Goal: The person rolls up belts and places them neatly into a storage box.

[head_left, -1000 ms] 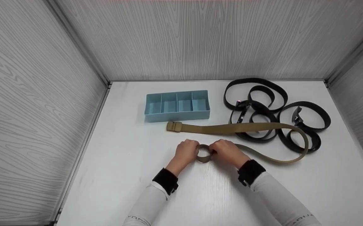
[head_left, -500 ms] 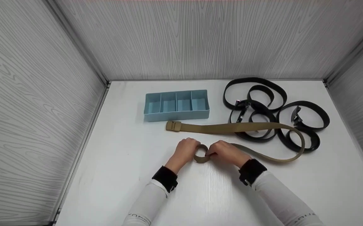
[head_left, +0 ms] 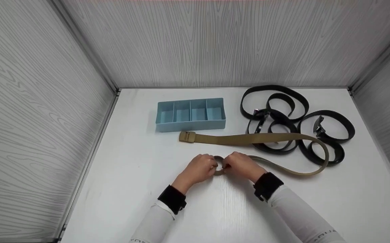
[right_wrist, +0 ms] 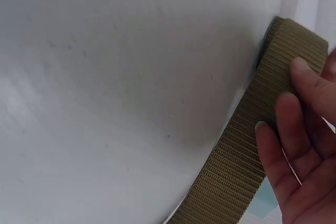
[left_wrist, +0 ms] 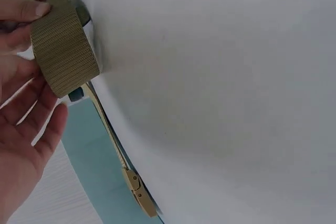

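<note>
A tan webbing belt (head_left: 228,139) lies across the table, its flat buckle (head_left: 187,136) to the left. The strap curves round at the right and comes back to a small coil (left_wrist: 65,51) standing on edge between the hands. My left hand (head_left: 201,167) holds the coil's left side, fingertips against the webbing. My right hand (head_left: 241,165) pinches the strap at the coil's right side. In the right wrist view, the right thumb and fingers (right_wrist: 294,145) lie against the ribbed strap (right_wrist: 231,156), which runs off toward the lower edge.
Behind the belt stands a blue tray (head_left: 191,126) with several compartments. Several black belts lie loosely coiled at the back right, one (head_left: 328,113) farthest right; the tan strap crosses over some of them. Grey wood-grain walls (head_left: 195,44) border the white table (head_left: 131,189).
My left hand has shifted a little nearer and to the right, its fingers now covering more of the coil's left side. The right hand stays close to the coil; the other belts have not moved.
</note>
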`<action>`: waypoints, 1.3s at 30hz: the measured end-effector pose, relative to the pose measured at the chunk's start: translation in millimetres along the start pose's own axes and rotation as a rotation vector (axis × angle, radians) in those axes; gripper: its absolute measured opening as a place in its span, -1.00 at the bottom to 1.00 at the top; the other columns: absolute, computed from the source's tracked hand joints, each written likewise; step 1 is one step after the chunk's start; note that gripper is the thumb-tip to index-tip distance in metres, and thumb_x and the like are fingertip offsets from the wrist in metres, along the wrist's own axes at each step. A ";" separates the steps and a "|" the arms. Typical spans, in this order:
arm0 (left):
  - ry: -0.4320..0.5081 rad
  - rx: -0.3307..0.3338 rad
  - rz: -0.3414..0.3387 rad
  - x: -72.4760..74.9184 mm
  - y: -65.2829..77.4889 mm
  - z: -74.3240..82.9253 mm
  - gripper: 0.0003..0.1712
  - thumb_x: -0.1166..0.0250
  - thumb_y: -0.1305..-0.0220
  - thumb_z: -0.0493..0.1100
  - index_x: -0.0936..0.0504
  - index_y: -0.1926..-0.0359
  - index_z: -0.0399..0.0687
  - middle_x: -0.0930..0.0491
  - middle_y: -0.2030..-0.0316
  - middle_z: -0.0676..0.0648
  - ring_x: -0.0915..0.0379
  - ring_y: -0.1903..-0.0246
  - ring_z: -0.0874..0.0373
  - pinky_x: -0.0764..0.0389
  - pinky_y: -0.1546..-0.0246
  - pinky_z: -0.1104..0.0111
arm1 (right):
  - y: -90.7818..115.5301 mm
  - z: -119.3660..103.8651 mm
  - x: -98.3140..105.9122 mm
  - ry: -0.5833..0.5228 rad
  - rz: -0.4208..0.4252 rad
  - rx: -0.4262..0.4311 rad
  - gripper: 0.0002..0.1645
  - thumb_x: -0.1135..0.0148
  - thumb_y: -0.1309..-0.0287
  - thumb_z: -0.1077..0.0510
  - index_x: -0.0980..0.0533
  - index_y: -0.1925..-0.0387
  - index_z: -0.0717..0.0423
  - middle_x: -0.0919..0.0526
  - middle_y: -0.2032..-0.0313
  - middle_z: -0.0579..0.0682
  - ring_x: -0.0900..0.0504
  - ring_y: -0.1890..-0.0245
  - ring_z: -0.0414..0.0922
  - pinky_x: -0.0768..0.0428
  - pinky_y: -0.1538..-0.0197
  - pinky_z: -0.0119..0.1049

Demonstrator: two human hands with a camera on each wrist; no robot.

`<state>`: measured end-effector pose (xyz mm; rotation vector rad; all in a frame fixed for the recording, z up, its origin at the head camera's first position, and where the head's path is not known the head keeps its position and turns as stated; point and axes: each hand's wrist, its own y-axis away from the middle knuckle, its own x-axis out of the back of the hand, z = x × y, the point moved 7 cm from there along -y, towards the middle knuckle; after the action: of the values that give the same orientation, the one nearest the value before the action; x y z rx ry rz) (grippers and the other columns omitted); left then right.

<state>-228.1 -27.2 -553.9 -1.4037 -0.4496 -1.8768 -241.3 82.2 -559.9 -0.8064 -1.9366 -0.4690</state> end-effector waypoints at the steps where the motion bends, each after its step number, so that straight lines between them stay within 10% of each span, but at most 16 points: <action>1: 0.022 -0.015 -0.036 -3.9 2.1 1.5 -0.85 -0.24 -0.24 -0.27 -0.74 0.38 -0.08 -0.62 0.42 0.05 -0.54 0.35 0.15 -0.53 0.26 0.26 | 0.7 -0.6 -1.3 -0.003 -0.002 0.004 -0.83 -0.43 0.04 0.35 -0.63 0.58 0.07 -0.57 0.56 -0.20 -0.45 0.52 -0.27 -0.47 0.40 -0.31; 6: 0.064 -0.022 -0.144 -18.5 6.1 3.0 -0.85 -0.29 -0.32 -0.13 -0.75 0.36 0.00 -0.65 0.40 0.11 -0.57 0.34 0.20 -0.54 0.22 0.26 | 1.5 -2.7 -3.4 -0.029 0.016 0.037 -0.78 -0.38 0.04 0.40 -0.55 0.62 0.10 -0.52 0.60 -0.15 -0.34 0.55 -0.28 -0.39 0.43 -0.33; 12: -0.046 -0.048 -0.115 -19.9 3.3 3.1 -0.88 -0.36 -0.24 -0.15 -0.77 0.43 0.04 -0.64 0.48 0.13 -0.51 0.48 0.21 -0.50 0.38 0.27 | 7.3 0.4 1.4 -0.048 0.054 0.066 -0.85 -0.38 0.01 0.41 -0.70 0.43 0.12 -0.58 0.42 -0.07 -0.48 0.44 -0.21 -0.49 0.33 -0.30; 19: -0.119 -0.076 -0.134 -14.5 -6.0 -4.3 -0.94 -0.46 -0.07 -0.19 -0.76 0.50 0.03 -0.66 0.51 0.12 -0.49 0.49 0.21 -0.45 0.37 0.28 | 15.4 -2.1 8.4 0.157 0.131 0.240 -0.73 -0.44 0.03 0.38 -0.70 0.22 0.15 -0.53 -0.02 0.16 -0.64 0.20 -0.02 -0.61 0.20 -0.23; 23: -0.126 -0.098 -0.133 -12.9 -9.4 -5.8 -0.91 -0.45 -0.08 -0.21 -0.72 0.52 0.00 -0.62 0.52 0.09 -0.45 0.49 0.19 -0.47 0.31 0.28 | 13.6 -9.3 2.5 0.234 0.118 0.332 -0.85 -0.39 0.03 0.38 -0.67 0.35 0.19 -0.65 0.20 0.06 -0.66 0.25 -0.07 -0.60 0.22 -0.30; 33: -0.151 -0.047 -0.025 -5.8 -6.6 11.3 -0.85 -0.39 -0.20 0.02 -0.80 0.41 0.13 -0.67 0.49 0.13 -0.52 0.52 0.18 -0.40 0.52 0.30 | 7.5 -11.9 -4.6 0.043 0.101 0.202 -0.85 -0.30 -0.08 0.41 -0.67 0.39 0.14 -0.62 0.40 -0.04 -0.57 0.38 -0.14 -0.54 0.29 -0.30; 39: -0.241 -0.088 -0.068 -6.2 -5.4 4.7 -0.87 -0.34 -0.19 -0.18 -0.80 0.43 0.12 -0.68 0.46 0.13 -0.50 0.48 0.19 -0.43 0.43 0.30 | 14.4 -6.1 4.0 0.245 0.169 0.175 -0.72 -0.46 0.07 0.31 -0.72 0.25 0.01 -0.63 0.02 -0.03 -0.64 0.12 -0.06 -0.62 0.21 -0.20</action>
<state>-228.1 -18.4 -557.3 -1.7026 -0.5435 -1.8067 -228.6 89.9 -553.6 -0.7545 -1.6421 -0.2772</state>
